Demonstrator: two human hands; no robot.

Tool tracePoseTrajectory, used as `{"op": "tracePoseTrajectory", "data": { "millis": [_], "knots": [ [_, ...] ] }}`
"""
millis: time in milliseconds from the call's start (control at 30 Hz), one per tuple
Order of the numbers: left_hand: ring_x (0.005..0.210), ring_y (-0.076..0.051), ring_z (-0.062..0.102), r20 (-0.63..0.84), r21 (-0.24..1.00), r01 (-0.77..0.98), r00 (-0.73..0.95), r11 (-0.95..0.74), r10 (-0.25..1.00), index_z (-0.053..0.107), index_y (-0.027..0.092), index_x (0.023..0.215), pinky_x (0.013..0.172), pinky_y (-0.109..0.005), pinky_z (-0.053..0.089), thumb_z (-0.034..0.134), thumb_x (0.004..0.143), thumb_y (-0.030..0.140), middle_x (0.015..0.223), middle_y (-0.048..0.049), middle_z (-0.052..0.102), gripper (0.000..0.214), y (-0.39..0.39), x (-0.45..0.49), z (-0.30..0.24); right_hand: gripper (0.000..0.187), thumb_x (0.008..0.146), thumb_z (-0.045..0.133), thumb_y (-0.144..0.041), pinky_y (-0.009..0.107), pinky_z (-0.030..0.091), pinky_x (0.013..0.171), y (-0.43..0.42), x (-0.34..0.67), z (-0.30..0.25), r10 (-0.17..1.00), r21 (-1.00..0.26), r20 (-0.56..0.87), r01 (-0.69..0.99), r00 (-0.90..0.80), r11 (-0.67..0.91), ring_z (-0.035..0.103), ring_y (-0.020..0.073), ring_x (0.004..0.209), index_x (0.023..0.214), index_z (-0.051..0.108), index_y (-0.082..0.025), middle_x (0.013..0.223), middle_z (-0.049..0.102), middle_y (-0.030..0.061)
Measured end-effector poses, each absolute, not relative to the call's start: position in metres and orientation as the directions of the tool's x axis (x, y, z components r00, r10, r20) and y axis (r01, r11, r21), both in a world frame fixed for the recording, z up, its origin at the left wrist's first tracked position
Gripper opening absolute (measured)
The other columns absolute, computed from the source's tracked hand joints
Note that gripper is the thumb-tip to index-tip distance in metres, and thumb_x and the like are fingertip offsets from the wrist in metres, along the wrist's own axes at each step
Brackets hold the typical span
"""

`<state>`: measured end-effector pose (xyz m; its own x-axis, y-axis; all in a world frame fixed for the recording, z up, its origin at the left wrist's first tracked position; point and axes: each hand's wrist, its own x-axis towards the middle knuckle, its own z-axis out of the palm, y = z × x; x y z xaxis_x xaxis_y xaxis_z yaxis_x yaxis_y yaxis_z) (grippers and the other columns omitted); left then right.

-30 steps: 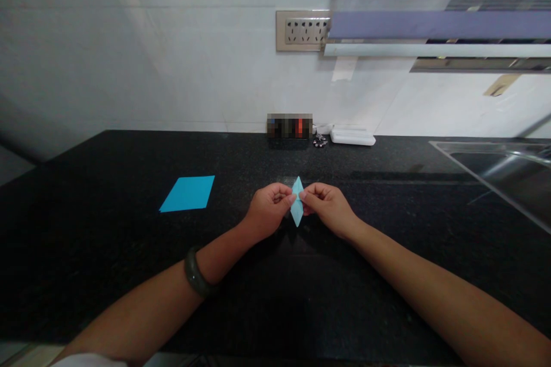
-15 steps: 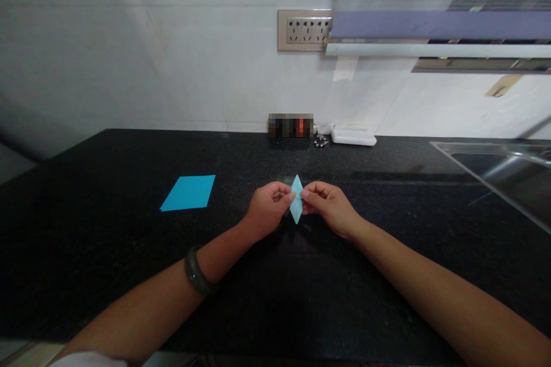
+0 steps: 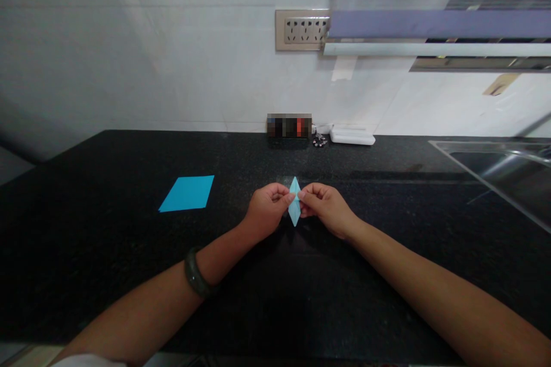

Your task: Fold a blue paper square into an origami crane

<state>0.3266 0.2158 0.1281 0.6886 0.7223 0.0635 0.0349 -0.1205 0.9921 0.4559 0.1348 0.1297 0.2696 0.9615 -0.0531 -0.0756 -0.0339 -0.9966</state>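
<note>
A small folded piece of light-blue paper (image 3: 294,213), shaped like a narrow diamond with a crease down its length, is held upright between both hands above the dark countertop. On its left edge, the thumb and fingers of my left hand (image 3: 267,207) pinch it. My right hand (image 3: 326,206) grips the opposite edge the same way, thumb in front. The fingertips behind the paper are hidden. Left of the hands lies a flat stack or sheet of brighter blue paper (image 3: 188,193).
The black speckled countertop (image 3: 129,269) runs to a tiled wall. Against the wall are a blurred-out dark box (image 3: 288,125), a small beaded item (image 3: 319,140) and a white elongated object (image 3: 353,136). A metal sink (image 3: 508,166) is at the right, with a wall socket (image 3: 301,30) above.
The two hands keep their pinch on the folded paper, which looks slightly narrower. The whole view has shifted a few pixels; the blue paper stays where it lay.
</note>
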Motion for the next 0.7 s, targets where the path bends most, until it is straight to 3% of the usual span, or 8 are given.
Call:
{"op": "tracePoseTrajectory", "data": {
  "millis": [233, 700],
  "knots": [
    [0.055, -0.01, 0.054, 0.131, 0.989, -0.035, 0.666, -0.145, 0.735, 0.048, 0.016, 0.08, 0.052, -0.021, 0.041, 0.056, 0.07, 0.027, 0.061, 0.0014, 0.057, 0.017, 0.2153, 0.328, 0.129, 0.025, 0.076, 0.048, -0.037, 0.021, 0.045, 0.046, 0.1341, 0.4523, 0.1341, 0.961, -0.992, -0.121, -0.01, 0.248, -0.122, 0.049, 0.0069, 0.048, 0.067, 0.051, -0.014, 0.06, 0.052, -0.0003],
    [0.048, -0.01, 0.053, 0.136, 0.984, 0.003, 0.641, -0.18, 0.755, 0.041, 0.018, 0.091, 0.048, -0.021, 0.038, 0.056, 0.069, 0.027, 0.057, 0.0035, 0.056, 0.028, 0.2134, 0.3258, 0.1339, 0.024, 0.077, 0.047, -0.038, 0.021, 0.041, 0.047, 0.1331, 0.4566, 0.1301, 0.961, -0.975, 0.069, 0.22, 0.269, 0.009, 0.049, 0.0084, 0.047, 0.07, 0.052, -0.015, 0.057, 0.051, -0.0013]
  ]
}}
